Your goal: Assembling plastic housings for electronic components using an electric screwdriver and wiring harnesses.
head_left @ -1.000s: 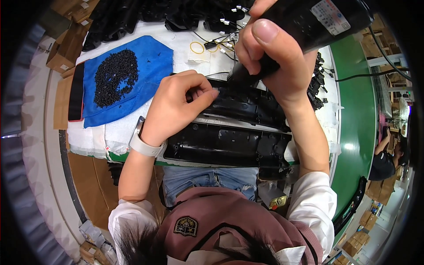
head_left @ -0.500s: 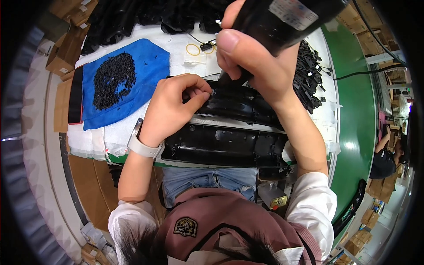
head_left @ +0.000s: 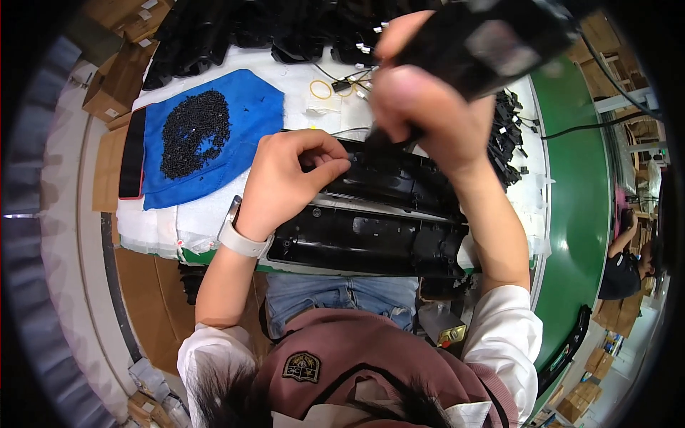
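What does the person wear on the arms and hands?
Both hands are bare, without gloves. The left hand has a white band, like a watch, around its wrist. The right hand has nothing on its wrist. Short white sleeves cover the upper arms; the forearms are uncovered.

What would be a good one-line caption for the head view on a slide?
Left hand steadies a long black plastic housing while the right hand holds a black power screwdriver above it.
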`<state>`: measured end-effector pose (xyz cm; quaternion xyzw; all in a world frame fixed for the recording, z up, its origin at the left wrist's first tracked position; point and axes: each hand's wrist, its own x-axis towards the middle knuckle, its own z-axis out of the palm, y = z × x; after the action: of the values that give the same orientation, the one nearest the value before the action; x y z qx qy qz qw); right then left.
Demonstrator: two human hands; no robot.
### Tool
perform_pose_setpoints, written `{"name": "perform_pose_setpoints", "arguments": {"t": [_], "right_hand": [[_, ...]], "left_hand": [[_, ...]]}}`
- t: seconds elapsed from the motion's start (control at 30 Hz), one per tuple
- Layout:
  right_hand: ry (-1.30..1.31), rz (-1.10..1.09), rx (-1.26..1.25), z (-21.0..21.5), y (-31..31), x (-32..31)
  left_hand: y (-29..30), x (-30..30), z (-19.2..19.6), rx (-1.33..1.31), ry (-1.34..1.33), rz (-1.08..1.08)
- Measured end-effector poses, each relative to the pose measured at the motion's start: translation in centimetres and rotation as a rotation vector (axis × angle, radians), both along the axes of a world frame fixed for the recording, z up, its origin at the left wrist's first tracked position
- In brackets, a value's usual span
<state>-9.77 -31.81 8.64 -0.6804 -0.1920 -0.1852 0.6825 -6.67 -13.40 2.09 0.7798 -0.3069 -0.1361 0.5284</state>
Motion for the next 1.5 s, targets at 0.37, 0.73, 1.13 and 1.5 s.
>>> {"name": "perform_pose_setpoints", "arguments": {"t": [0.37, 0.73, 1.13, 1.5], "right_hand": [[-0.174, 0.462, 0.551, 2.7, -4.3, -1.8], [-0.026, 0.413, 0.590, 3.0, -4.1, -1.9], [-0.081, 0.437, 0.616, 5.9, -13.2, -3.6], [-0.191, 0.454, 0.554, 6.9, -12.5, -5.4]], "left_hand": [[0.3, -1.4, 1.1, -0.364, 0.355, -0.062], [0.1, -1.0, 0.6, -0.293, 0.247, -0.032], [-1.6, 5.9, 0.1, 0.101, -0.534, -0.005], [-5.6, 10.8, -2.2, 0.416, -1.112, -0.138]]}}
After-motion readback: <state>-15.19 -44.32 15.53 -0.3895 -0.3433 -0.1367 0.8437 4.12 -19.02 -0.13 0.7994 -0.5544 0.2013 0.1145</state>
